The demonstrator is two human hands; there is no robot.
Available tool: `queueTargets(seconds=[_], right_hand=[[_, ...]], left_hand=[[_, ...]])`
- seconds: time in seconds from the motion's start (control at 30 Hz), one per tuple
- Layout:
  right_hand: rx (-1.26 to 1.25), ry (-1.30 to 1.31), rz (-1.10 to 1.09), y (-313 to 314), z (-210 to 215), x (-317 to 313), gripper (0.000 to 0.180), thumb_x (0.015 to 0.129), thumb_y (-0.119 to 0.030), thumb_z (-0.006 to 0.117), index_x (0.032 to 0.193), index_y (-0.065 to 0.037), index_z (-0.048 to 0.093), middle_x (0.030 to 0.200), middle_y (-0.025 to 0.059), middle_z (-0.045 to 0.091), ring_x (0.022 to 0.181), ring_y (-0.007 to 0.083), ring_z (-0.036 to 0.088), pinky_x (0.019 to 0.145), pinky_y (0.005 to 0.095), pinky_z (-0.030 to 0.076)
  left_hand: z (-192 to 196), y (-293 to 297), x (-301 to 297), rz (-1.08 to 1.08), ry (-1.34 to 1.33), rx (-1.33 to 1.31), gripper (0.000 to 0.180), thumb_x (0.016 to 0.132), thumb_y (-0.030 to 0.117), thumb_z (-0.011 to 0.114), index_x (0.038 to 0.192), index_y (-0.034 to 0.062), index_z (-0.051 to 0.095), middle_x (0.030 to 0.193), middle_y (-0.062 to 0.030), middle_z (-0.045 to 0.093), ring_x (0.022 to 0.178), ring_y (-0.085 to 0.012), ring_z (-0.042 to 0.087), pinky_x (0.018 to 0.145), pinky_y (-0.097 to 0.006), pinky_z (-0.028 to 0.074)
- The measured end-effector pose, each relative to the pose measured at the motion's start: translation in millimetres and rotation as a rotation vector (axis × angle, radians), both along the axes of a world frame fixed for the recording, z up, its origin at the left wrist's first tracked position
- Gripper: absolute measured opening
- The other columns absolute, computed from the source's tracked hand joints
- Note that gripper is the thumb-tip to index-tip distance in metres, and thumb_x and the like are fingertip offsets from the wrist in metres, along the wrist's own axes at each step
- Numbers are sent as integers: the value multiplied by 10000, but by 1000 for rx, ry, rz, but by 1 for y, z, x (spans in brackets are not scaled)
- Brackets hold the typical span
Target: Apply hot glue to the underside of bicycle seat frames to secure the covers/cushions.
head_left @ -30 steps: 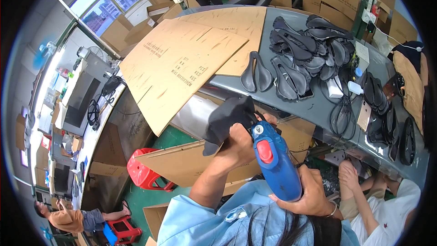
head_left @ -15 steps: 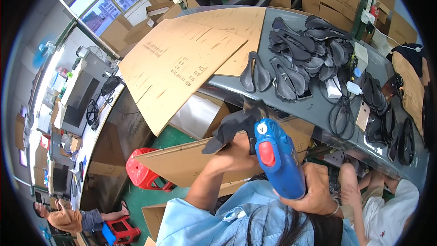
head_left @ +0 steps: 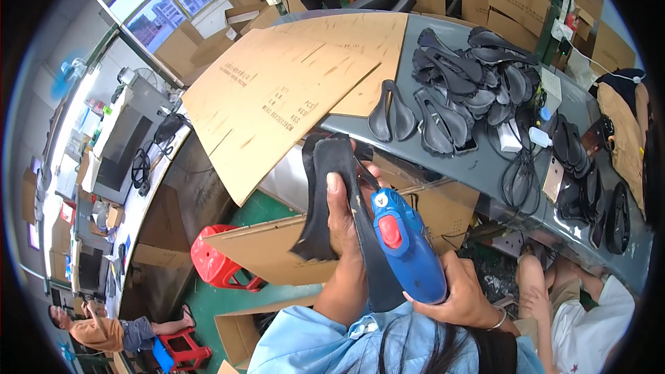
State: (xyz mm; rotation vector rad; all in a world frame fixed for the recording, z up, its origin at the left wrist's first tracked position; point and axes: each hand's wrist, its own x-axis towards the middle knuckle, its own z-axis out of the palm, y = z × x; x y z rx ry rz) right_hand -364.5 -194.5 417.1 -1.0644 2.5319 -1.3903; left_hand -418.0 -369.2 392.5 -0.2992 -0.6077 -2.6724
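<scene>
My left hand (head_left: 344, 225) is closed round a black bicycle saddle cover (head_left: 334, 156), its thumb pressed flat on the front. The cover is split down its length, with one long flap hanging to the left and another running down beside the tool. My right hand (head_left: 465, 296) grips the lower end of a blue handheld power tool (head_left: 419, 260) with a red button. The tool's upper end lies close to the cover and my left fingers. Its working tip is partly hidden there, so I cannot tell whether it touches the cover.
A heap of black saddles (head_left: 478, 73) lies on the grey table (head_left: 415, 163), with cardboard sheets (head_left: 277, 76) to its left. A phone (head_left: 552, 179) and cables are at the right. Below stand a red stool (head_left: 215, 256) and an open carton (head_left: 235, 332). A co-worker (head_left: 589, 318) sits close at right.
The saddle cover has turned upright and shows its long face, with my left thumb now on its front. The blue tool has shifted slightly left and down in my right hand.
</scene>
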Motion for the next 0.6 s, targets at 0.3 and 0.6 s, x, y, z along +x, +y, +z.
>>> queueTargets(seconds=[0.3, 0.6], right_hand=[[178, 0, -200, 6, -8, 2, 553, 605, -394, 799, 797, -20, 440, 687, 119, 510, 612, 276, 523, 601, 356, 395], [134, 77, -149, 2, -4, -2, 532, 606, -362, 805, 771, -10, 441, 639, 103, 511, 556, 264, 525, 574, 339, 394]], left_hand=[[17, -22, 16, 168, -178, -492, 623, 760, 268, 597, 1234, -8, 301, 834, -141, 537, 557, -146, 531, 439, -233, 425], [22, -11, 17, 339, -196, -528, 663, 731, 255, 632, 1268, 20, 322, 1240, -171, 447, 848, -166, 545, 638, -264, 477]])
